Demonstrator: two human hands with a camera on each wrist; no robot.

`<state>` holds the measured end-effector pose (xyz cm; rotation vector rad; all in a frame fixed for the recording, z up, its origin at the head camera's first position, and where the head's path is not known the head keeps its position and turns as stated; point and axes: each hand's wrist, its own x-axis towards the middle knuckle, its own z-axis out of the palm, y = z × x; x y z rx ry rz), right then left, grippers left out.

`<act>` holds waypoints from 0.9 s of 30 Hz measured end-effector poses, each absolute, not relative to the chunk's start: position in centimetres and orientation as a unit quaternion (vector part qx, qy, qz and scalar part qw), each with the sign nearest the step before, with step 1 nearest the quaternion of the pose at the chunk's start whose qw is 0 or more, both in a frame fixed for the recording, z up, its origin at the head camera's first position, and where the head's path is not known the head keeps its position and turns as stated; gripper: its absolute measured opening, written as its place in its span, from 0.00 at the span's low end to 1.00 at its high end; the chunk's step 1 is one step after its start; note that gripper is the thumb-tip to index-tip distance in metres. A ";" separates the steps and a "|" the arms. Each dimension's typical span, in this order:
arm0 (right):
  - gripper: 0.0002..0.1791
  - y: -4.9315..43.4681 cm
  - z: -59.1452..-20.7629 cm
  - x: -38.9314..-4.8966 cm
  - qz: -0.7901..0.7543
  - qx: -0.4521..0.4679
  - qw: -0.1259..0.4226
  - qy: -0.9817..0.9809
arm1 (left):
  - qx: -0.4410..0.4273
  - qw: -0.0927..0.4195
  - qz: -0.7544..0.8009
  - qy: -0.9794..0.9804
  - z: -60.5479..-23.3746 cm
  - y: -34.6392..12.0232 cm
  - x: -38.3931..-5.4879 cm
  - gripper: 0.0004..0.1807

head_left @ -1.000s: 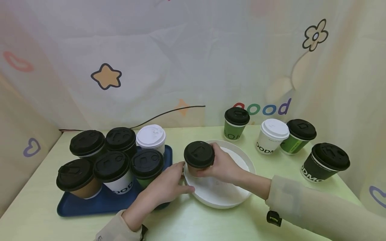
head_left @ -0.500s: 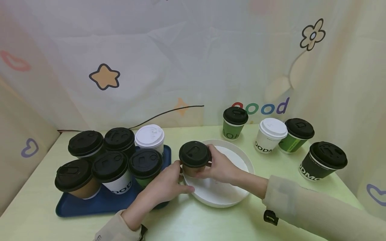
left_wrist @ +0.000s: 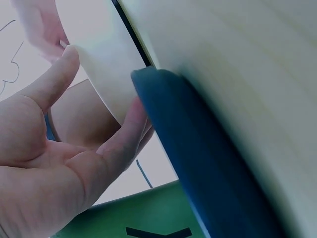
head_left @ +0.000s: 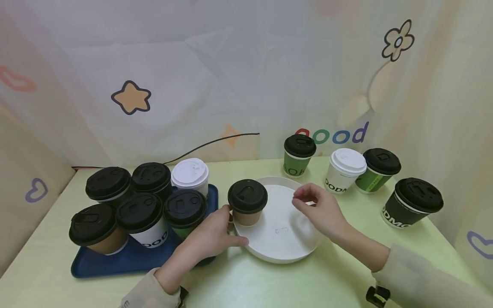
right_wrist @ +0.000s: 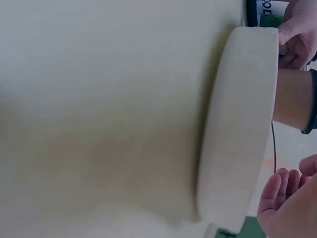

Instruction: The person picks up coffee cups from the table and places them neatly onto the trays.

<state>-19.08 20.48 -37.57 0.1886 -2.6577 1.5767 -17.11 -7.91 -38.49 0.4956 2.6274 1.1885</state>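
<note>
A brown paper coffee cup with a black lid stands upright at the left side of a round, white, low-walled dish. My left hand rests against the dish's left side, thumb and fingers spread along the outer wall. In the left wrist view, the thumb of this hand reaches the rim, and the fingers lie lower on the wall. Over the right part of the dish, my right hand hovers with loosely bent fingers and holds nothing. The right wrist view shows the same hand beside the dish's wall.
Left of the dish, a blue tray carries several lidded cups, among them a green cup close to my left hand. Behind and right stand a green cup, a white cup, another green cup and a black cup.
My right hand held the brown cup and shifted it slightly left on the dish. It has since let go and drawn back to the right. My left hand stays at the dish.
</note>
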 end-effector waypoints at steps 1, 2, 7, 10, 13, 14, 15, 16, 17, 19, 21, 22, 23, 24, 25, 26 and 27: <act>0.10 21.1 -37.7 -18.7 0.515 0.038 0.023 -0.856 | 0.171 0.107 0.406 0.891 -38.5 -7.9 -17.1 0.42; 0.10 21.7 -37.9 -18.2 0.527 0.016 0.024 -0.850 | 0.172 0.108 0.409 0.890 -38.5 -7.9 -17.0 0.42; 0.11 24.8 -38.7 -16.4 0.599 -0.109 0.046 -0.792 | 0.179 0.112 0.414 0.885 -38.6 -7.8 -17.1 0.43; 0.09 26.4 -38.8 -15.7 0.637 -0.166 0.080 -0.749 | 0.179 0.118 0.415 0.884 -38.6 -7.8 -17.2 0.45; 0.06 27.8 -39.0 -15.1 0.667 -0.222 0.112 -0.702 | 0.178 0.122 0.415 0.884 -38.5 -7.7 -17.2 0.45; 0.07 28.2 -39.1 -14.9 0.673 -0.242 0.123 -0.688 | 0.178 0.123 0.414 0.884 -38.5 -7.7 -17.2 0.44; 0.08 28.7 -39.2 -14.8 0.675 -0.260 0.131 -0.679 | 0.179 0.123 0.415 0.884 -38.5 -7.7 -17.2 0.45; 0.10 29.1 -39.4 -14.6 0.662 -0.276 0.138 -0.683 | 0.180 0.123 0.416 0.883 -38.5 -7.7 -17.2 0.45; 0.11 29.5 -39.5 -14.5 0.652 -0.293 0.146 -0.684 | 0.181 0.123 0.415 0.883 -38.5 -7.7 -17.2 0.45; 0.15 30.2 -39.9 -14.2 0.617 -0.317 0.157 -0.703 | 0.183 0.123 0.416 0.882 -38.5 -7.7 -17.2 0.45; 0.18 30.9 -40.2 -14.1 0.575 -0.337 0.167 -0.726 | 0.184 0.123 0.416 0.882 -38.6 -7.7 -17.2 0.45; 0.21 31.2 -40.4 -14.1 0.562 -0.346 0.173 -0.731 | 0.184 0.123 0.417 0.882 -38.6 -7.7 -17.3 0.45; 0.23 31.5 -40.5 -14.1 0.560 -0.353 0.178 -0.728 | 0.184 0.124 0.418 0.881 -38.5 -7.7 -17.3 0.45; 0.26 31.8 -40.7 -14.1 0.558 -0.360 0.181 -0.725 | 0.183 0.125 0.419 0.881 -38.5 -7.7 -17.3 0.45; 0.28 32.1 -40.8 -14.1 0.559 -0.366 0.185 -0.720 | 0.183 0.126 0.419 0.880 -38.5 -7.7 -17.3 0.45; 0.30 32.4 -40.9 -14.1 0.563 -0.374 0.189 -0.713 | 0.181 0.128 0.420 0.880 -38.5 -7.7 -17.3 0.46; 0.32 32.7 -41.0 -14.1 0.570 -0.380 0.196 -0.701 | 0.181 0.129 0.421 0.879 -38.5 -7.7 -17.3 0.46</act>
